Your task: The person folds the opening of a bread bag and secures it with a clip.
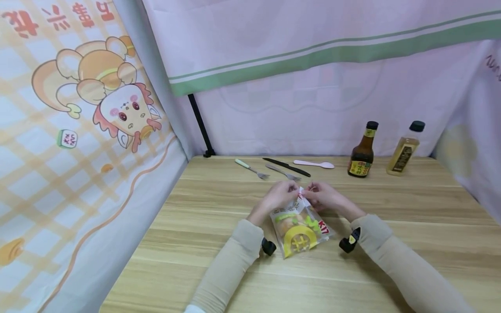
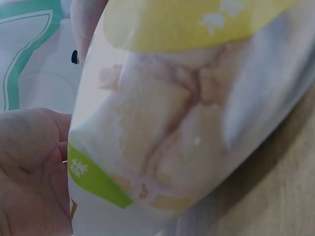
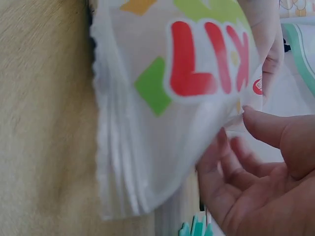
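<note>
A clear plastic food bag (image 1: 299, 234), printed in yellow, green and red, is held above the wooden table, its top end pointing away from me. Pale tan, bread-like pieces show through the film in the left wrist view. My left hand (image 1: 282, 194) pinches the left side of the bag's top end. Close beside it, my right hand (image 1: 324, 196) pinches the right side of that end, thumb against fingers in the right wrist view. The bag (image 2: 162, 118) hides part of the left fingers. Whether its top is torn cannot be seen.
Beyond the hands lie a green-handled fork (image 1: 250, 168), another fork (image 1: 282, 172), a black knife (image 1: 287, 166) and a white spoon (image 1: 314, 164). A dark sauce bottle (image 1: 361, 154) and a pale yellow bottle (image 1: 403, 152) stand at the back right. Cloth walls border the table (image 1: 188, 243).
</note>
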### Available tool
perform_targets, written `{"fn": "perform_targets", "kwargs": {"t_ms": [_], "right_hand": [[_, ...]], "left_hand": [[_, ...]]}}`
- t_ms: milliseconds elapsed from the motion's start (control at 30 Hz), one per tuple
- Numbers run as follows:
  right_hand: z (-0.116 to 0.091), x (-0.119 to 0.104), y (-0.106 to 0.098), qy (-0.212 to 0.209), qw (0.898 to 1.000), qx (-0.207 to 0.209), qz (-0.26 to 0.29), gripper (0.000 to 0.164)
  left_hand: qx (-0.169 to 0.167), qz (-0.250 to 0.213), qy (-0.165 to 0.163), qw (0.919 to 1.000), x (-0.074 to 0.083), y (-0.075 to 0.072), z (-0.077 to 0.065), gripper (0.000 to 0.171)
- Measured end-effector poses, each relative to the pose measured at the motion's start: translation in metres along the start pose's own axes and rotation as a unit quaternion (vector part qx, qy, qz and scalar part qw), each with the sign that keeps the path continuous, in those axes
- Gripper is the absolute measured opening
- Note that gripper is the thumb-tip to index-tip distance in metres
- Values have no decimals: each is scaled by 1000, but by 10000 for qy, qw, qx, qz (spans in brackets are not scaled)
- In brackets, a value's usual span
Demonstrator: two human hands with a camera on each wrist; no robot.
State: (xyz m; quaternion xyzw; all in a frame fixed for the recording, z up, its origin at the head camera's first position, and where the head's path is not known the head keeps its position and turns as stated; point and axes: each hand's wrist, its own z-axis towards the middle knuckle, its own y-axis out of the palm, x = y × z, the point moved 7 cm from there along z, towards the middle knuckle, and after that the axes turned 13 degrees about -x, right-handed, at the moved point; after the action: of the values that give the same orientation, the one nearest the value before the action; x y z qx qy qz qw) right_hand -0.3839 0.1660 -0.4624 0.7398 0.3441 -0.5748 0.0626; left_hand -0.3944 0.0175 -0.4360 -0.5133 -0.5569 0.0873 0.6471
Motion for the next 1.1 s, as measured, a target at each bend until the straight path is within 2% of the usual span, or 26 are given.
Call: {"fn": "perform_targets", "kwargs": {"t_ms": [100, 200, 300, 400, 500, 667, 767, 933, 1100], "right_hand": [[2, 0, -3, -325, 9993, 182, 26, 33], [3, -2, -6, -716, 9970, 256, -112, 28], [5, -1, -9, -795, 9963, 294, -135, 20], [6, 1, -10, -677, 9971, 331, -61, 17], [5, 5, -9, -466, 9984, 308, -10, 22], [0, 12, -3, 57, 9998, -153, 103, 41], [-5, 13, 0, 186, 9990, -393, 58, 51], [-15, 16, 4, 401, 9971, -618, -207, 56], [-24, 18, 8, 506, 9944, -905, -200, 52]], "left_hand": [[27, -1, 30, 10000, 0, 0, 0, 15], [37, -31, 53, 10000, 0, 1, 0, 16], [35, -146, 60, 9999, 0, 2, -1, 17], [25, -250, 66, 9997, 0, 3, -1, 17], [6, -244, 51, 9997, -1, 4, 0, 18], [4, -179, -14, 9998, -1, 3, 1, 21], [16, -189, -35, 9998, -2, 1, 2, 21], [-14, -331, -133, 9994, -4, 2, 2, 20], [42, -445, -251, 9987, -8, 2, 2, 20]]}}
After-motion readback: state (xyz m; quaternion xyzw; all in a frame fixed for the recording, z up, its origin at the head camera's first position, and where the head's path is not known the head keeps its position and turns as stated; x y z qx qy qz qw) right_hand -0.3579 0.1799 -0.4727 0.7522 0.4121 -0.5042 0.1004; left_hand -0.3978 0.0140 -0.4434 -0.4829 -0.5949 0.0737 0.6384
